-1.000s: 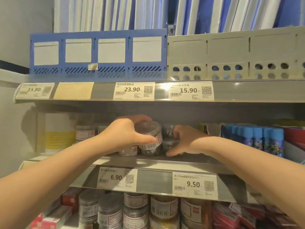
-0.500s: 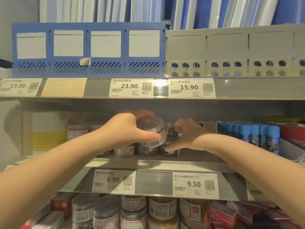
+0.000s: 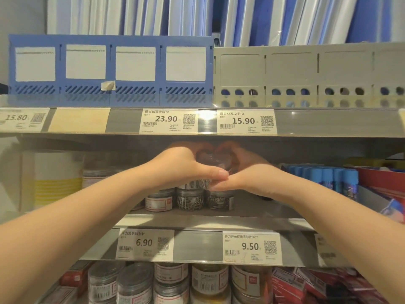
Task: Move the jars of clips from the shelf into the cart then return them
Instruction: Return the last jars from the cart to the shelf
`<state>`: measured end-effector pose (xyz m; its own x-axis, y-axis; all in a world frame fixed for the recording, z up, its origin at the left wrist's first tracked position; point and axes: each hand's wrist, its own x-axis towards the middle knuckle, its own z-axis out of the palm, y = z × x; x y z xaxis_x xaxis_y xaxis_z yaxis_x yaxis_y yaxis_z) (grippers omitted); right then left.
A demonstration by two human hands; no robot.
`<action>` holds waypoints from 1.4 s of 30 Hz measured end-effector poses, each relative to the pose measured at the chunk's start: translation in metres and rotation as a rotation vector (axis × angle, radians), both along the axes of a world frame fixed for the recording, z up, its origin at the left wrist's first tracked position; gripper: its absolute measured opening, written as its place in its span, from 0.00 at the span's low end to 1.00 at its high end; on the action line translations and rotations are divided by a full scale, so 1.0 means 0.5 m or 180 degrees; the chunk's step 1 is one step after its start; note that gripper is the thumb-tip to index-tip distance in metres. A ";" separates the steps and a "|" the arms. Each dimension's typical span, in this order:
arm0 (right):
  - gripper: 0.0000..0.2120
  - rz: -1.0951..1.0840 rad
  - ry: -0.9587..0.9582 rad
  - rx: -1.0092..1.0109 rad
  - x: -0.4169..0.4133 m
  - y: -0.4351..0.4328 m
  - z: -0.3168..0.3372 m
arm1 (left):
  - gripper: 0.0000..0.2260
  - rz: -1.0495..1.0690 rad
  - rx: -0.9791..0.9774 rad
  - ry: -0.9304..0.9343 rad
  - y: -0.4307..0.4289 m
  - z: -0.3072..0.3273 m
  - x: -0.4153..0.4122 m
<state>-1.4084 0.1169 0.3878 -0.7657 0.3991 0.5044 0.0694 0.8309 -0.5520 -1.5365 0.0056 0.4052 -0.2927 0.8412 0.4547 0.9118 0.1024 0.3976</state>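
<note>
You get soft, even store light from above; a glare spot burns on the shelf rail [image 3: 207,119] just above your hands [image 3: 210,172]. The recess around your hands lies in shadow, and your fingertips there smear into blur. Shelf lines bow toward the edges, and the lower corners look soft.

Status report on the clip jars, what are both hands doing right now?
Left hand and right hand cupped around one clear clip jar, above the stacked jars on the middle shelf. Nothing blocking.
</note>
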 end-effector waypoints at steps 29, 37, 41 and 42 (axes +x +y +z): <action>0.22 -0.0791 -0.0201 0.0073 -0.042 0.073 -0.024 | 0.09 -0.0163 0.0697 -0.0018 -0.018 -0.031 -0.073; 0.23 -0.0878 -0.0144 0.0333 -0.041 0.070 -0.033 | 0.07 -0.0262 0.0726 -0.0045 0.003 -0.042 -0.063; 0.22 -0.0875 -0.0136 0.0349 -0.035 0.066 -0.027 | 0.12 -0.0283 0.0764 0.0124 0.004 -0.044 -0.056; 0.22 -0.0886 -0.0102 0.0300 -0.029 0.062 -0.020 | 0.12 -0.0273 0.0786 0.0174 0.001 -0.044 -0.055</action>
